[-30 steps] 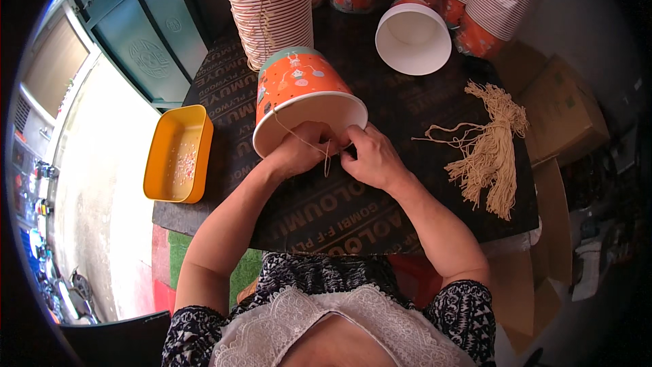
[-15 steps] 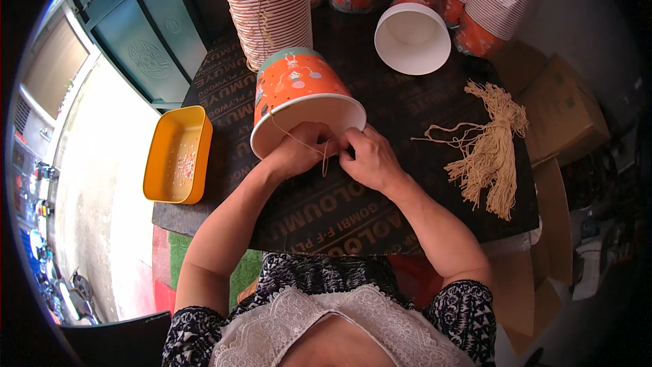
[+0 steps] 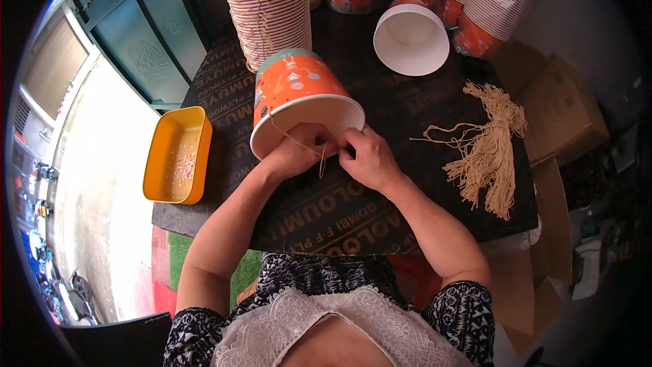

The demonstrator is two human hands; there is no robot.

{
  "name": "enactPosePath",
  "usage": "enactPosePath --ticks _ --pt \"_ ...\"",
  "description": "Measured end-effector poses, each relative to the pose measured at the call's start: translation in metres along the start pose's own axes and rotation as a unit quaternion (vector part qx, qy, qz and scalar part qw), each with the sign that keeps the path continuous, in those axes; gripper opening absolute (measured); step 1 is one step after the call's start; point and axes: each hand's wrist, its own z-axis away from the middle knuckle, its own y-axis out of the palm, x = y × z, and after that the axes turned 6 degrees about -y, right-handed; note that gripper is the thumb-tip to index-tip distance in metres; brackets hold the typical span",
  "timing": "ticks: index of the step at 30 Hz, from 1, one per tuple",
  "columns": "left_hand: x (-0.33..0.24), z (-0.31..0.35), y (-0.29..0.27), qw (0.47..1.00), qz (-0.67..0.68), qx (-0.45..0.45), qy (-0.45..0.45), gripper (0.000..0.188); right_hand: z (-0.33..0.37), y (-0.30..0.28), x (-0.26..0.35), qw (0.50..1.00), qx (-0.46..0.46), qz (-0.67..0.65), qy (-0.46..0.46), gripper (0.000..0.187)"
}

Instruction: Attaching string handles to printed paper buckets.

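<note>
An orange paper bucket [image 3: 305, 83] with a white rim and green base lies tipped toward me on the dark table. A thin beige string [image 3: 288, 134] comes from the left side of its rim, crosses my left hand [image 3: 302, 148] and hangs in a small loop. That hand is partly inside the bucket's mouth, its fingers closed on the string near the right rim. My right hand [image 3: 370, 158] pinches the rim's right side, thumb and fingers meeting my left fingertips. What lies exactly between the fingertips is hidden.
A tall stack of nested buckets [image 3: 268, 17] stands behind the bucket. A yellow tray [image 3: 205, 163] with tiny pieces sits left. A single white-lined bucket [image 3: 411, 39] lies back right, near plastic-wrapped stacks [image 3: 499, 0]. A bundle of strings [image 3: 492, 153] rests at right, beside cardboard boxes [image 3: 567, 112].
Both hands keep almost the same place at the bucket's rim. The dangling string loop has shifted very slightly left.
</note>
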Motion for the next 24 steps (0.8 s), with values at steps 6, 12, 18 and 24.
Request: enactPosePath --ticks 6,12,18,24 --pt "0.004 -0.001 0.001 1.000 -0.024 -0.007 0.015 0.017 -0.001 -0.004 -0.001 0.999 0.040 -0.013 0.024 0.017" --pt "0.009 -0.001 0.003 1.000 -0.008 -0.001 0.015 0.016 -0.001 -0.004 0.000 0.999 0.039 -0.015 0.014 0.016" --pt "-0.008 0.004 0.003 0.991 -0.125 -0.007 0.039 0.012 -0.002 -0.006 -0.001 0.998 0.053 -0.020 0.014 0.017" --pt "0.005 0.004 0.017 0.967 -0.171 -0.099 0.161 0.011 -0.002 -0.005 -0.002 0.998 0.052 -0.031 0.019 0.019"
